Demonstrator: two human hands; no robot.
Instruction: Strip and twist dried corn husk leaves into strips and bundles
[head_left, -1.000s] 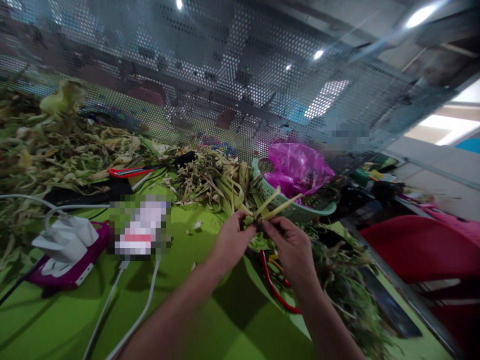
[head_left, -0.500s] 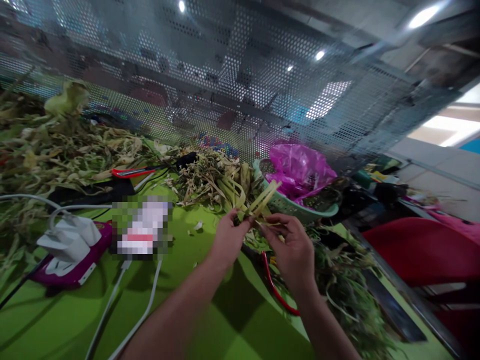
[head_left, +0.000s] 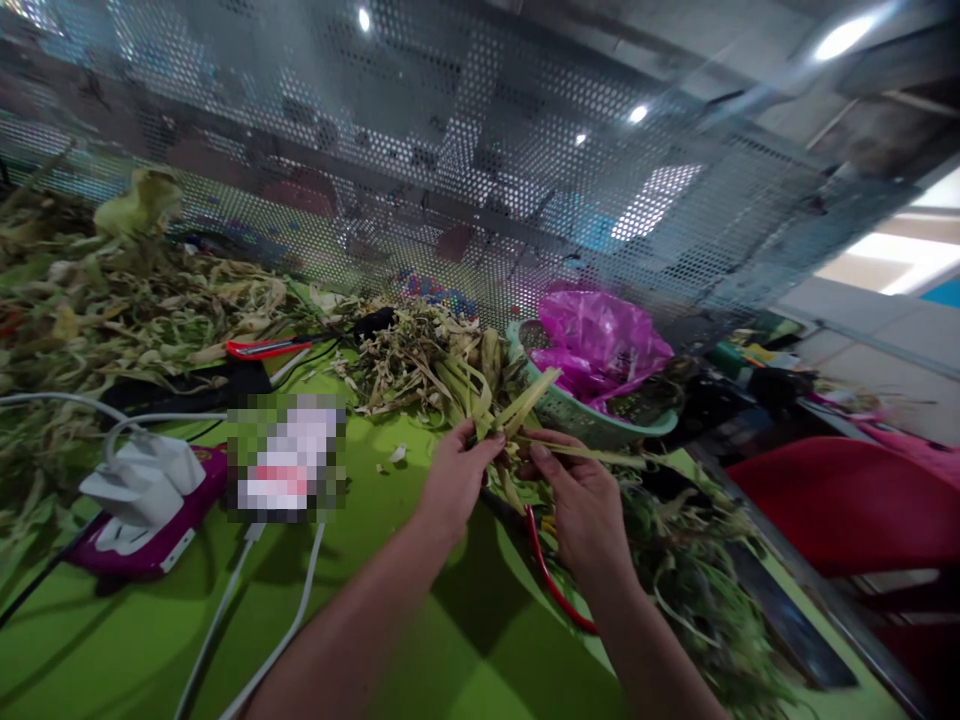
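Observation:
My left hand (head_left: 454,485) is closed, thumb and fingers pinching pale yellow-green leaf strips (head_left: 529,400) that stick up and to the right. Close beside it, my right hand (head_left: 589,505) pinches a thin leaf strip (head_left: 619,457), whose end reaches out to the right past the knuckles. Just behind both hands lies a heap of wilted stems and small flowers (head_left: 416,355). A curved red handle (head_left: 551,580) shows below my right wrist; the tool it belongs to is mostly hidden.
A pale green basket (head_left: 600,425) with a purple plastic bag (head_left: 600,340) stands behind my right hand. Left are a blurred-out phone (head_left: 289,455), a purple power strip (head_left: 150,540), cables, a red cutter knife (head_left: 268,348) and piled leaves (head_left: 150,300). More greens (head_left: 712,580) lie right.
My right hand has turned slightly, and a thin strip now extends from it to the right. The leaf strips between my hands have spread and hang lower. My left hand has hardly moved.

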